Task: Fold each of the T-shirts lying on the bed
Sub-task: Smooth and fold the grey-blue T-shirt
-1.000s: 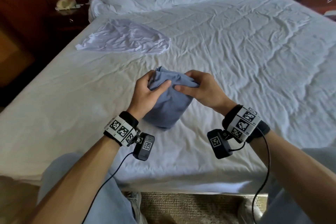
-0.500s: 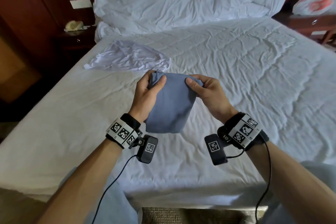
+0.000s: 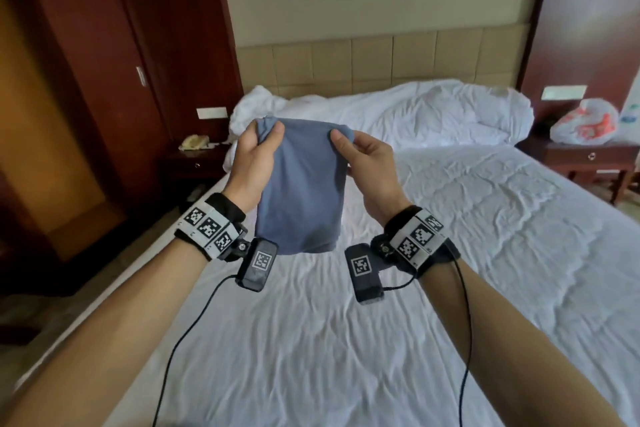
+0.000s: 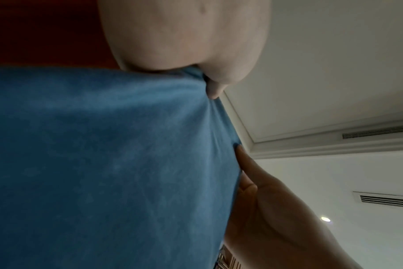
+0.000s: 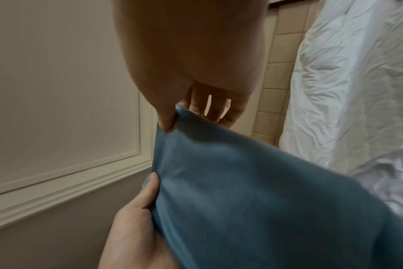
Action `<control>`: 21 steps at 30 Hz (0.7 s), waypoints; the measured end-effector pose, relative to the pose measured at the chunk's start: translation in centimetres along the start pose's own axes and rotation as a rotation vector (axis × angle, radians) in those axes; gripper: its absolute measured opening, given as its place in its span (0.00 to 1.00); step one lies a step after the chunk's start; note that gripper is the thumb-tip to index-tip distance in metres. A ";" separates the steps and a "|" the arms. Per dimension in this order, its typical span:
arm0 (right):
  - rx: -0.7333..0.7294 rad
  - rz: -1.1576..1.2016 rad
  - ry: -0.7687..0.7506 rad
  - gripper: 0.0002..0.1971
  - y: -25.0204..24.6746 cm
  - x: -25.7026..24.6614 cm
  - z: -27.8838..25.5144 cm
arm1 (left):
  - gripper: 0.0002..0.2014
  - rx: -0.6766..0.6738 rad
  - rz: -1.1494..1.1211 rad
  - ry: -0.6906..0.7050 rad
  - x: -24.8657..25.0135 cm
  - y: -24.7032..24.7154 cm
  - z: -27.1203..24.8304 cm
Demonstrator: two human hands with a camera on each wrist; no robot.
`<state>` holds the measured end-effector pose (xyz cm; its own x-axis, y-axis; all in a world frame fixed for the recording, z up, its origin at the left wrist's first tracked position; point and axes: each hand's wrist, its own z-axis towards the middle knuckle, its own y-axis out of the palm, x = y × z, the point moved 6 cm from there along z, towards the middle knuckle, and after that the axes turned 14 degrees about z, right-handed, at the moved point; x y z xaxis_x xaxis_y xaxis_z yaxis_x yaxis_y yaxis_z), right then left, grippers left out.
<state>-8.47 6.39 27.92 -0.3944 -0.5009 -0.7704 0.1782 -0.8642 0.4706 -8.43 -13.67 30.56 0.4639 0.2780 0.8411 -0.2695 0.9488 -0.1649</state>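
Observation:
A folded blue T-shirt [image 3: 301, 184] hangs in the air above the bed [image 3: 346, 340], held up by its two top corners. My left hand [image 3: 258, 152] pinches the left corner, thumb in front. My right hand [image 3: 363, 154] pinches the right corner the same way. The left wrist view is filled by the blue T-shirt [image 4: 104, 163] with my thumb pressed on its edge. In the right wrist view the blue T-shirt [image 5: 253, 200] hangs from my right thumb and fingers. The white T-shirt seen earlier is hidden behind the blue one.
A rumpled white duvet [image 3: 398, 111] lies along the headboard. A dark nightstand [image 3: 194, 163] with a phone stands at the left, another nightstand [image 3: 588, 152] with a plastic bag at the right. Wooden wardrobe doors [image 3: 86, 80] line the left wall.
Both hands have lifted the blue T-shirt off the bed and raised it to chest height. My head has tilted up, so the headboard and wall picture have come into view.

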 end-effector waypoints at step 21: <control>-0.207 -0.002 -0.166 0.15 53.3 -13.6 28.0 | 0.07 0.510 0.329 0.110 27.6 -40.2 30.2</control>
<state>-18.82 -31.55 75.51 -0.5346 -0.4989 -0.6821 0.3510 -0.8653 0.3578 -10.33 -48.66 75.93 0.3648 0.5833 0.7257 -0.7703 0.6269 -0.1166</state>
